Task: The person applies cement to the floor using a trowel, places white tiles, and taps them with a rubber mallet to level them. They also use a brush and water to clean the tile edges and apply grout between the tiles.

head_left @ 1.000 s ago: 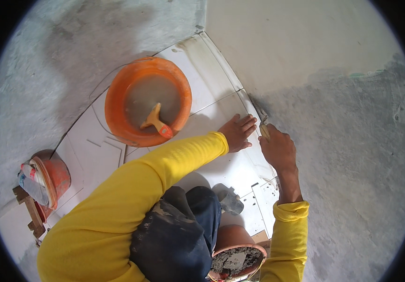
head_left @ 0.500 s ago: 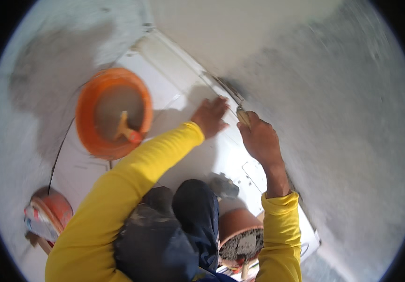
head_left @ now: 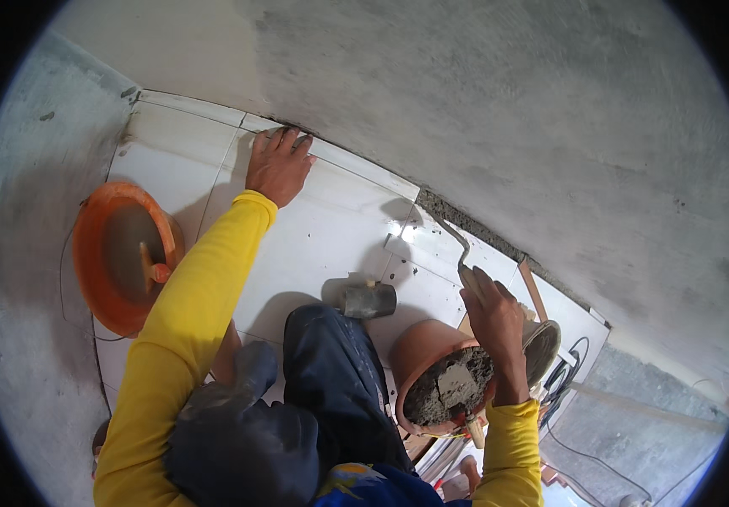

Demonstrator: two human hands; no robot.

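My left hand [head_left: 280, 165] rests with fingers spread on a narrow white tile strip [head_left: 364, 172] along the foot of the wall. Its fingertips reach the wall side of the strip. My right hand [head_left: 495, 317] is closed round the handle of a small trowel [head_left: 464, 245], whose thin bent neck points away from me. The trowel's end meets a mortar-filled gap [head_left: 474, 226] between wall and floor tiles, just right of where the strip ends. Between my arms, a dark-headed mallet [head_left: 368, 300] lies on the white floor tiles [head_left: 322, 232], in front of my knee.
An orange bucket [head_left: 85, 279] of grey water with an orange-handled tool stands at the left. Near my right forearm is a brownish-orange bucket [head_left: 411, 355] of mortar, with another trowel [head_left: 457, 384] in it. Beyond are a wood strip [head_left: 532, 290] and loose cables [head_left: 563, 376].
The view has turned toward the right. My hands, close together before, are now far apart: the left lies farther left along the strip, and the right holds the trowel at the mortar gap.
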